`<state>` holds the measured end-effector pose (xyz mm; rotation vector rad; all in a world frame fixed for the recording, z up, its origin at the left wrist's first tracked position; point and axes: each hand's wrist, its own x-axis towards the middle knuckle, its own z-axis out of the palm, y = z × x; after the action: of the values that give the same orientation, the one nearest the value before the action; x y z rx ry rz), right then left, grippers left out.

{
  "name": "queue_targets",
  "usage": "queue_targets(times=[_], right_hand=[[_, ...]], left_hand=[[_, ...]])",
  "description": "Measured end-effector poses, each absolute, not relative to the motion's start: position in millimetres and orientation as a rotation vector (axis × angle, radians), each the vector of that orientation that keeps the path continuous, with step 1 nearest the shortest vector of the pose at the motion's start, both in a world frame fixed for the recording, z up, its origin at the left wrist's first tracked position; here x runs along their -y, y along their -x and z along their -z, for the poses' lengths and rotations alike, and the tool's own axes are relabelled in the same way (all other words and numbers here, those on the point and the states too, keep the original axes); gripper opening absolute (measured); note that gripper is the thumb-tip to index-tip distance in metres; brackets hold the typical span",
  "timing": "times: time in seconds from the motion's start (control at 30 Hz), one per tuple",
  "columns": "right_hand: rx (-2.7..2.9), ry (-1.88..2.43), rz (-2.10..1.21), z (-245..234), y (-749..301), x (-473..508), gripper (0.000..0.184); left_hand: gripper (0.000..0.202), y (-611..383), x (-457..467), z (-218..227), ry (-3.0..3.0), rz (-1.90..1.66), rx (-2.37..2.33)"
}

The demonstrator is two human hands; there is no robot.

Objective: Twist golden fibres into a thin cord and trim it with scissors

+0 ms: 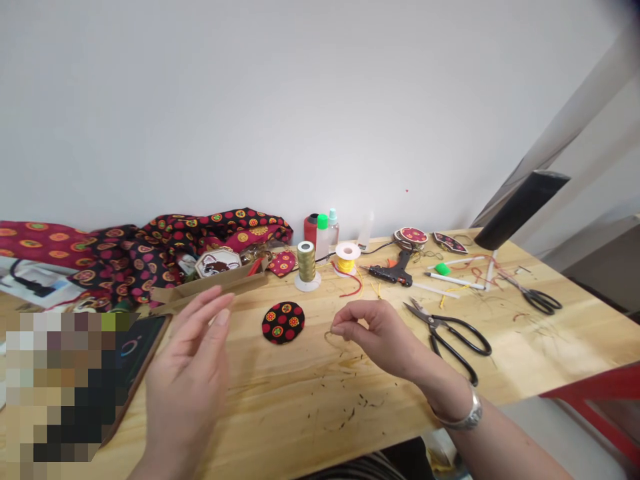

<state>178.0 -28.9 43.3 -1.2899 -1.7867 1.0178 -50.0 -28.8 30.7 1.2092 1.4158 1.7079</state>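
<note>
My right hand (373, 333) pinches one end of a thin, dull-coloured thread (330, 341) just above the wooden table. To the left, my left hand (193, 367) is raised with its fingers stretched out and nothing visible in them. Between the two hands lies a round black fabric patch (283, 323) with red and yellow flower prints, flat on the wood. Behind it stands a spool of olive-gold thread (307, 264). Large black-handled scissors (450, 333) lie partly open just right of my right hand.
A spool of yellow cord (347, 257), small bottles (323, 235) and a black glue gun (395, 270) stand or lie toward the wall. Patterned fabric (215, 230) is heaped behind a cardboard box (210, 291). Smaller scissors (537, 298) lie far right, a phone (137, 353) left.
</note>
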Motion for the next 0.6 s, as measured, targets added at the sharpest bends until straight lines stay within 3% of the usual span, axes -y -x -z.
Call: queue_targets(times=[0.27,0.6], right_hand=[[1.994,1.178,-0.860,-47,-169,35,0.017],[2.200,1.247,-0.778,-34,-166,36,0.019]], left_hand=[[0.028,4,48,-27,-1.660,-0.962,-1.195],[0.027,4,52,-7,-1.758,-0.762,-1.245]])
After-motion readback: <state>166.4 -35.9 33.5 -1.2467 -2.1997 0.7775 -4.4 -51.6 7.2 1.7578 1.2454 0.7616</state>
